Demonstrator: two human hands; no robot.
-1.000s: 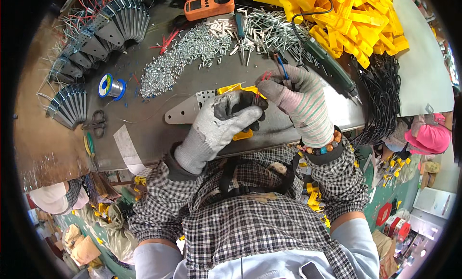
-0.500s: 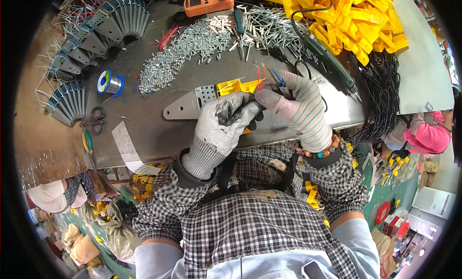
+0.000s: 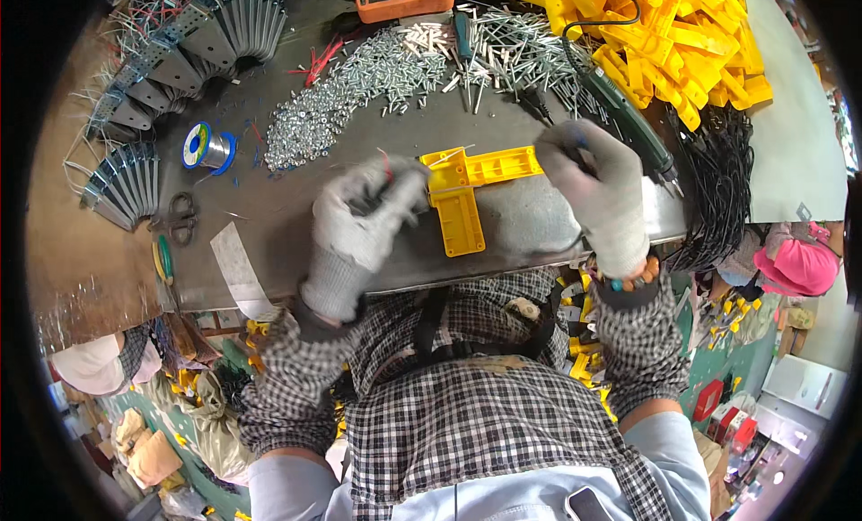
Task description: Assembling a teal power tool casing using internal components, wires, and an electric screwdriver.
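Observation:
On the work surface in front of me lies a yellow T-shaped plastic housing (image 3: 462, 220), its ribbed hollow side up. My left hand (image 3: 364, 216), in a grey work glove, is beside the housing's left end. Its fingers are curled and smeared by motion, and a thin red wire (image 3: 387, 164) sticks up from them. My right hand (image 3: 600, 184), gloved, is held past the housing's right arm, apart from it. Its fingers are closed, with a dark blue bit showing among them; the rest is hidden.
Behind the housing lie heaps of screws (image 3: 395, 72) and nuts (image 3: 301, 130), a screwdriver (image 3: 462, 36), an orange meter (image 3: 404, 2) and a green power screwdriver (image 3: 624, 108). Yellow parts (image 3: 673, 45) and black cables (image 3: 714, 171) are piled right. Solder wire (image 3: 211, 151), scissors (image 3: 182, 217) and metal plates (image 3: 121, 189) lie left.
My hands have parted, the left moving left with a red wire, the right moving right. The yellow housing now shows fully. The grey perforated metal plate beside it is out of sight.

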